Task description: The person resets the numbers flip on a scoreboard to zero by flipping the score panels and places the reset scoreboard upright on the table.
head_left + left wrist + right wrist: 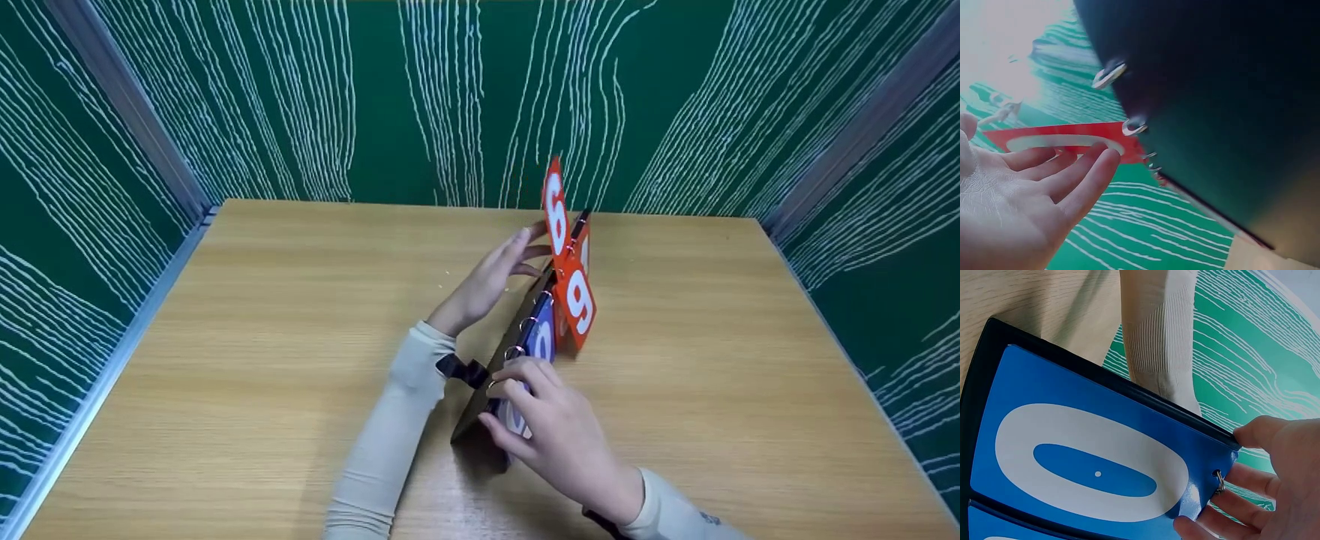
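Note:
A tabletop flip scoreboard (pixel 478 409) stands tent-like on the table, seen nearly edge-on in the head view. One red number card (pixel 556 210) sticks up above its top edge, while another red card (pixel 579 304) hangs down on the right side. The fingers of my left hand (pixel 487 285) reach, mostly extended, behind the raised card; in the left wrist view they overlap that card (pixel 1072 130). My right hand (pixel 562 427) grips the near end by its top edge. In the right wrist view, thumb and fingers bracket the ring corner of a blue 0 card (pixel 1095 475).
The wooden table (pixel 285 360) spreads out on both sides of the scoreboard. Green walls with white wavy lines (pixel 375 97) enclose its back and sides. Metal rings (pixel 514 352) run along the scoreboard's top edge. A black strap mount (pixel 461 370) sits on the left wrist.

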Motion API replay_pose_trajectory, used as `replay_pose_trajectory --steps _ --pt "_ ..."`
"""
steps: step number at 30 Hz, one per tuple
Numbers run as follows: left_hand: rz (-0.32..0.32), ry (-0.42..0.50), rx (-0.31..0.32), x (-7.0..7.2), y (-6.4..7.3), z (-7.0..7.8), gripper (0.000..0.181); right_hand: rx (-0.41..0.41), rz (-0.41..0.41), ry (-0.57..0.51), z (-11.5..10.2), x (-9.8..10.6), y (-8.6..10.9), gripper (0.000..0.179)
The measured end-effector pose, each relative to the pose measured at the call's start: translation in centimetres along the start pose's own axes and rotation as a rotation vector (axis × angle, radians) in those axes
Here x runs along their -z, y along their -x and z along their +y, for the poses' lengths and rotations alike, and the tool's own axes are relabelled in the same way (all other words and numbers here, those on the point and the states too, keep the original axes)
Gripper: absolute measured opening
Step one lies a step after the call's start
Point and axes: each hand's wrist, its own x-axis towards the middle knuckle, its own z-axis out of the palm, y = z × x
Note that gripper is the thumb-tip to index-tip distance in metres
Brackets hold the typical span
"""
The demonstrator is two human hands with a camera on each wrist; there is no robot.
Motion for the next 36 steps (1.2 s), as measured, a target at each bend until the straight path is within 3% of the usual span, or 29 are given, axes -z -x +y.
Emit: replay_pose_trajectory --steps 7,14,19,27,36 --pt "-0.064 -0.082 0.087 -1.0 -0.1 -0.8 0.059 0.003 -0.003 -0.015 0.0 -0.1 0.1 0.02" --pt "-0.092 -0.146 0.127 -1.2 0.0 -0.8 0.055 -0.001 -0.006 -0.015 0.1 0.0 0.1 0.018" --pt "-0.122 -0.255 0.14 -1.2 -0.1 -0.6 0.051 -0.001 -0.002 0.0 0.0 0.1 0.0 0.022" --pt "-0.115 -0.463 0.167 -1.1 0.0 -0.6 0.049 -0.02 -0.037 0.0 -0.1 0.3 -0.1 0.019" --pt "-0.144 -0.507 0.221 -0.9 0.0 -0.6 0.051 0.008 -0.008 -0.028 0.1 0.0 0.0 0.02"
